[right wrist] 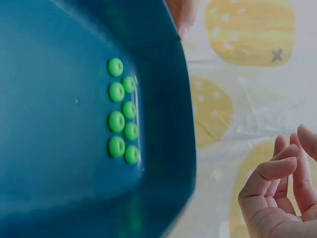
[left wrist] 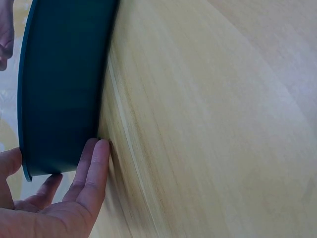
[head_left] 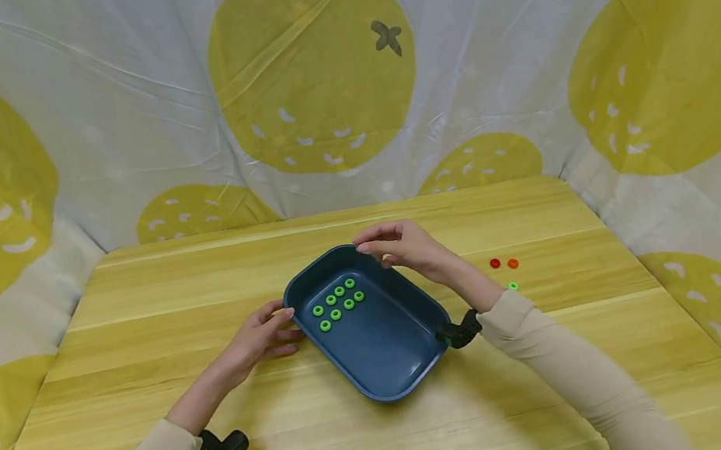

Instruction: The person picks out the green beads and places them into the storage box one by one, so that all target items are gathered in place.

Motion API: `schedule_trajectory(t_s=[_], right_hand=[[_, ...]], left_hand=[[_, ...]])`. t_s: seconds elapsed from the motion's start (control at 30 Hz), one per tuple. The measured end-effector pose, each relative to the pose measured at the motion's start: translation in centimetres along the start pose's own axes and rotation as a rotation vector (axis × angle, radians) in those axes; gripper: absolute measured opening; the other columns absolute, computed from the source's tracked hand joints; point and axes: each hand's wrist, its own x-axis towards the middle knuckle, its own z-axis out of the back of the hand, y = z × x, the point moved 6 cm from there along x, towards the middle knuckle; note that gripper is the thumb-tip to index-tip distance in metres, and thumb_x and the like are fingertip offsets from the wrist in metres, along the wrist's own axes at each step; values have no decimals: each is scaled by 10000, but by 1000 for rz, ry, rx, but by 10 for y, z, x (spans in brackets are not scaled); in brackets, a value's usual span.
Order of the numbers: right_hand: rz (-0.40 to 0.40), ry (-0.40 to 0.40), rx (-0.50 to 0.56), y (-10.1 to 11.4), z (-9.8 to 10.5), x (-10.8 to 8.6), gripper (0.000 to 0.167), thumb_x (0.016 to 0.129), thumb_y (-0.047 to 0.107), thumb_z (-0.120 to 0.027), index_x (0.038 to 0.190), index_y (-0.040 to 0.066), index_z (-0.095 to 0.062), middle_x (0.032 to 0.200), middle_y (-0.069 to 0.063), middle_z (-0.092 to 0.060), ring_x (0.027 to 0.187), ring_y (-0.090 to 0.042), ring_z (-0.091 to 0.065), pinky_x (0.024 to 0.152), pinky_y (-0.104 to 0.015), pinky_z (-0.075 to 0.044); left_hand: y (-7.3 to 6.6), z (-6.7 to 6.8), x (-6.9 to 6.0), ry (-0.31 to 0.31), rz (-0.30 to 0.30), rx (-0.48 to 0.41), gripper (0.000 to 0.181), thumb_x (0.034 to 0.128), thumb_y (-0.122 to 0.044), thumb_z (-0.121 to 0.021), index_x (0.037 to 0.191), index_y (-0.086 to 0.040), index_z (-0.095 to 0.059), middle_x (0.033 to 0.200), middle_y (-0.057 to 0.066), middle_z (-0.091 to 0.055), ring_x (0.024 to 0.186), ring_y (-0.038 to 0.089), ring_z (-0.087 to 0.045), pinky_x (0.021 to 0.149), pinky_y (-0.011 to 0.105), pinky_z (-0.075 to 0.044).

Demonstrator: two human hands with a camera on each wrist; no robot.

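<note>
A dark blue rectangular tray (head_left: 386,339) stands turned at an angle in the middle of the table. Inside it, near the far left end, several green ring-shaped beads (head_left: 331,300) lie in two rows, also visible in the right wrist view. My left hand (head_left: 263,335) holds the tray's left corner; in the left wrist view its thumb meets the rim and its fingers reach the lower edge. Over the far right corner in the head view is my right hand (head_left: 403,248), fingers loosely bent. The right wrist view shows that hand (right wrist: 282,198) apart from the tray, holding nothing visible.
On the wooden table (head_left: 140,354), right of the tray, lie a red bead (head_left: 495,263), an orange bead (head_left: 513,264) and a green bead (head_left: 512,286), partly behind the right sleeve. A fruit-patterned white curtain (head_left: 480,41) borders the table's back and sides.
</note>
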Motion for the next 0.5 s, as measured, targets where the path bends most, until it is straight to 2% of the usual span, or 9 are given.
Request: schedule_trajectory(t_s=[0.23,0.33,0.5], right_hand=[[-19,-47,-32,-2,24,-20,299,859,251,-681,1101,75,-660,867,-23,-569,732,-138,-489,630,-199,-468],[-23,-65,-47,-5,33,-28,286,859,253,-682,1091,87,-664,855,-13,-572,722,-132,-491,641,-207,-470],[-41,-73,-39,-13,48,-39,296,860,249,-681,1101,81,-653,806,16,-554,678,-127,-465,585,-211,-430]], left_hand=[[0,1,0,-15,3,3,610,1007,-322,-403,1452,43,-200,1356,310,-461,1156,346,-583,920,407,-529],[0,1,0,-22,1,-1,603,1005,-320,-410,1448,39,-213,1341,298,-483,1148,341,-589,917,408,-531],[0,0,0,-16,-3,-7,607,1002,-319,-420,1445,43,-215,1312,282,-515,1124,314,-608,921,417,-527]])
